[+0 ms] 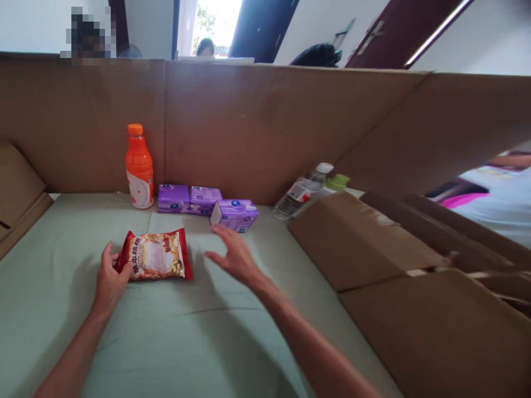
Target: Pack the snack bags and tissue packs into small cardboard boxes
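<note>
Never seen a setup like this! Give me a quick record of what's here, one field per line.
Left hand: holding the left end of the red-ended snack packet
Right hand: open, apart from the packet
Tissue packs: three, purple, side by side
Orange bottle: upright, left of the packs
White-capped clear bottle: tilted
Green-capped bottle: partly hidden by cardboard
Surface: pale green cloth

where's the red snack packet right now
In the head view, the red snack packet lies left of centre on the pale green cloth, its left end at the left hand.
</note>
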Available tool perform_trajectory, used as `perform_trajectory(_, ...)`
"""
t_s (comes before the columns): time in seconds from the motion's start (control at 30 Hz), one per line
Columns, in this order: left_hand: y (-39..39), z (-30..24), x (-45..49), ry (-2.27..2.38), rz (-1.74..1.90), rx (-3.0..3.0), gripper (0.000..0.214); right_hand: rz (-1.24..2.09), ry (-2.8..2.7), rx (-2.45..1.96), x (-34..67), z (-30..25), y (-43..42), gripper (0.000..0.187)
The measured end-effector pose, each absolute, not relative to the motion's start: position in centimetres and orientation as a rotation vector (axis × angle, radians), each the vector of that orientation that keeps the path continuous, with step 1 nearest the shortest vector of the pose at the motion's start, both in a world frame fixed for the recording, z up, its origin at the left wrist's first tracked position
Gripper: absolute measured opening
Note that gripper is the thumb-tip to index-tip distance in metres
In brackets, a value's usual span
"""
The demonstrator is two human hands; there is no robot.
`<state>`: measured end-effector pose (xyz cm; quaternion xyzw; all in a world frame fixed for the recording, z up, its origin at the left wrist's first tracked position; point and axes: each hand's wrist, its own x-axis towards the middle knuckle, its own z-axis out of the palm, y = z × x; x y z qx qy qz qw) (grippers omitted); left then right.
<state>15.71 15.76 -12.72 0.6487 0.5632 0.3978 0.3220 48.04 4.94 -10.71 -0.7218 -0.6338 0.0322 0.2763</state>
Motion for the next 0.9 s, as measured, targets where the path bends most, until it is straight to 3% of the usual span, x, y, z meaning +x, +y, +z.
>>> perform_trajectory(0.13,15.0,-13.4,15.7,1.482,1.072,1.672,0.076,-0.071,-1.772,-2.140,56.0,-7.0,8.6,0.094)
perform_trajectory(0.2,14.6,-13.7,16.1,1.462,1.082,1.662,0.075,-0.101,-1.844,-2.216,58.2,-6.0,10.2,0.096)
perform_trajectory(0.37,14.2,-14.4,16.2,1.430,1.101,1.656,0.071,-0.153,-2.001,-2.292,57.5,-5.8,12.0,0.069)
perform_trajectory(0.7,13.7,-14.4,16.0,1.415,1.090,1.766,0.066,-0.209,-2.052,-1.969,47.0,-6.1,18.6,0.064)
perform_trajectory(0.9,13.3,-14.7,16.3,1.416,1.083,1.856,0.067,-0.232,-1.733,-1.884,47.4,-8.2,9.9,0.038)
